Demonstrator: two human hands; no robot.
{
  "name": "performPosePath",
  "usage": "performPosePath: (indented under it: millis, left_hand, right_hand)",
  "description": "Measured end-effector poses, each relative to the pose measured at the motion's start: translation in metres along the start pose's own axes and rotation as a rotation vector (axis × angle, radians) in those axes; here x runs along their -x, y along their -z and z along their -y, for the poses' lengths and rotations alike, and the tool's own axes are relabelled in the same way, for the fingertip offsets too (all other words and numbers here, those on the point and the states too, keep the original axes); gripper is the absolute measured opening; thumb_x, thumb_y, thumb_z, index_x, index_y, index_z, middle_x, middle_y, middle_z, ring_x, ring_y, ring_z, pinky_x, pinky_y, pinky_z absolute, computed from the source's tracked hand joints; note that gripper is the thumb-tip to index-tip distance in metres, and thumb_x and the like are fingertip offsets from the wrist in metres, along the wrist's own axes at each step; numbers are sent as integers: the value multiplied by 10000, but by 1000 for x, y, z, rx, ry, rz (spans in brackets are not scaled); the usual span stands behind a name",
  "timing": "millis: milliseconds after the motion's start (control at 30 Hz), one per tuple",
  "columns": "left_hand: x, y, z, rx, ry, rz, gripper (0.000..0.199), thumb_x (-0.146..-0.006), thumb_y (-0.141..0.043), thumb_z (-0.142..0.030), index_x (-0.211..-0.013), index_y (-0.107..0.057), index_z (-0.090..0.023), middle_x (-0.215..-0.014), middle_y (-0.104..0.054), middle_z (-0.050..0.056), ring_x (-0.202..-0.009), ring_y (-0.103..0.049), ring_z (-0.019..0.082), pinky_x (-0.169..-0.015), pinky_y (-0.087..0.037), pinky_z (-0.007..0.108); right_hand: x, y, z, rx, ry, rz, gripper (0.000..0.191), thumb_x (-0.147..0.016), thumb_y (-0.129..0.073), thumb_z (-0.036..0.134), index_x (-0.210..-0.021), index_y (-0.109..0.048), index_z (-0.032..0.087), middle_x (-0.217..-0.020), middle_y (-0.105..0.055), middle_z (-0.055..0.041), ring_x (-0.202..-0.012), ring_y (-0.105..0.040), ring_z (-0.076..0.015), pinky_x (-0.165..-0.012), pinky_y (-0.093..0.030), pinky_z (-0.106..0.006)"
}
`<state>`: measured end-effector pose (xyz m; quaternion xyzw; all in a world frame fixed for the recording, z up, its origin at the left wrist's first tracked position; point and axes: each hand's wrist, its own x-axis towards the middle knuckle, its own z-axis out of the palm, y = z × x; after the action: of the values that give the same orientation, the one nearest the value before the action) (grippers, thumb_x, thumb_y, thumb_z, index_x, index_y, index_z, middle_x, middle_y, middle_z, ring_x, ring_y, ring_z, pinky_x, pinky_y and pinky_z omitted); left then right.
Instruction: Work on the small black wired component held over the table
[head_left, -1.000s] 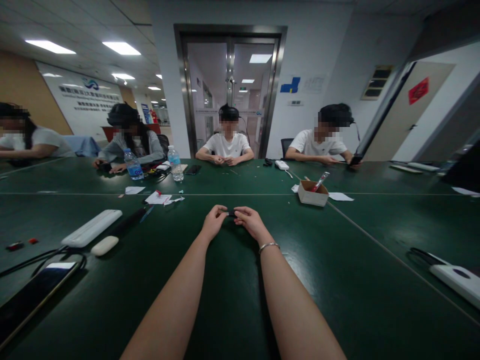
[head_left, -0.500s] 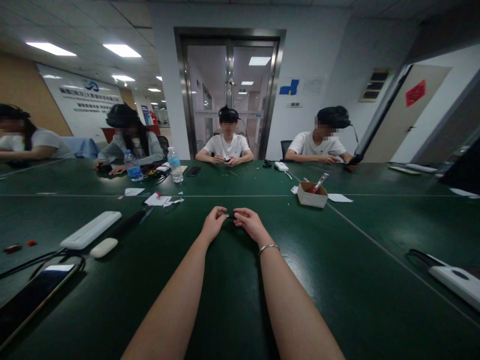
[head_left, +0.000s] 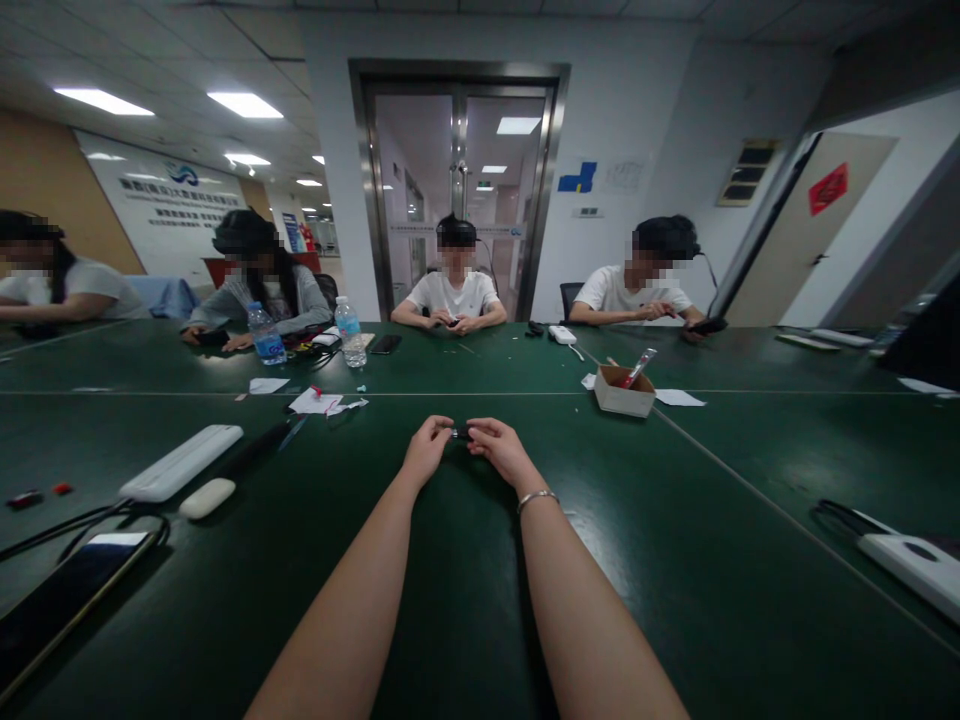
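Both my hands meet over the green table (head_left: 465, 580), with a small dark object with a shiny silver end (head_left: 462, 433) between them. My left hand (head_left: 429, 447) pinches at the silver end with thumb and fingers. On the dark end, the fingers of my right hand (head_left: 499, 447) are closed; a metal bangle circles that wrist. The object is too small and too far covered by fingertips to tell its kind.
To the left lie a white power bank (head_left: 182, 462), a white oval case (head_left: 208, 497) and a phone (head_left: 71, 610) with cables. Ahead right stands a small cardboard box (head_left: 625, 398). Two water bottles (head_left: 350, 332) stand ahead left. Several people (head_left: 450, 297) sit across the table.
My hands stay almost in place, still on the small dark object. Across the table at right, a person's hand has shifted near a dark device. The view has tilted very slightly.
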<state>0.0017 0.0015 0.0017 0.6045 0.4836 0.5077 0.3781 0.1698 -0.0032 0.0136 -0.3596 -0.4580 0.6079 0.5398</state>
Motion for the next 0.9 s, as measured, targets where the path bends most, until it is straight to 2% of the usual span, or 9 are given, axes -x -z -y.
performPosePath:
  millis: [167,300,533,633,800,900]
  left_hand:
    - [2,0,-5,-28,38,44,302,-847,-462,-403,-957,-624,-174,-659,-587,6,-620,-547,138,-595,-402,256]
    - [2,0,-5,-9,30,43,244,-811,-509,-319,-972,-628,-179,-762,-626,24,-734,-590,148,-664,-427,259]
    - [3,0,-6,5,-2,10,227,-799,-517,-291,-970,-620,-183,-834,-647,34,-764,-601,151,-662,-435,255]
    - [4,-1,-8,-4,13,14,255,-832,-484,-339,-969,-615,-169,-731,-619,24,-690,-582,148,-613,-421,252]
    - [3,-1,-9,11,24,-6,230,-805,-524,-302,-972,-621,-176,-847,-644,38,-768,-599,149,-668,-434,249]
    - [3,-1,-8,4,45,6,258,-825,-497,-345,-972,-620,-172,-759,-626,28,-712,-585,151,-641,-424,254]
  right_hand:
    - [1,0,0,-3,3,5,295,-619,-793,213,-883,-679,147,-713,-678,-21,-585,-635,-104,-564,-518,-224]
    - [1,0,0,-1,5,5,297,-623,-789,211,-890,-677,145,-719,-677,-23,-587,-633,-105,-564,-516,-228]
    - [0,-1,1,-1,-4,-3,311,-614,-791,205,-894,-674,142,-693,-676,-15,-573,-632,-101,-553,-510,-215]
    - [0,-2,0,2,-6,-6,307,-610,-791,205,-887,-674,141,-703,-680,-18,-573,-637,-104,-548,-509,-217]
    - [0,-1,0,5,-2,0,315,-613,-792,210,-897,-674,138,-693,-674,-18,-574,-631,-102,-552,-507,-217]
    - [0,-1,0,4,-1,-3,313,-610,-794,214,-891,-676,142,-705,-680,-21,-578,-635,-106,-547,-509,-222]
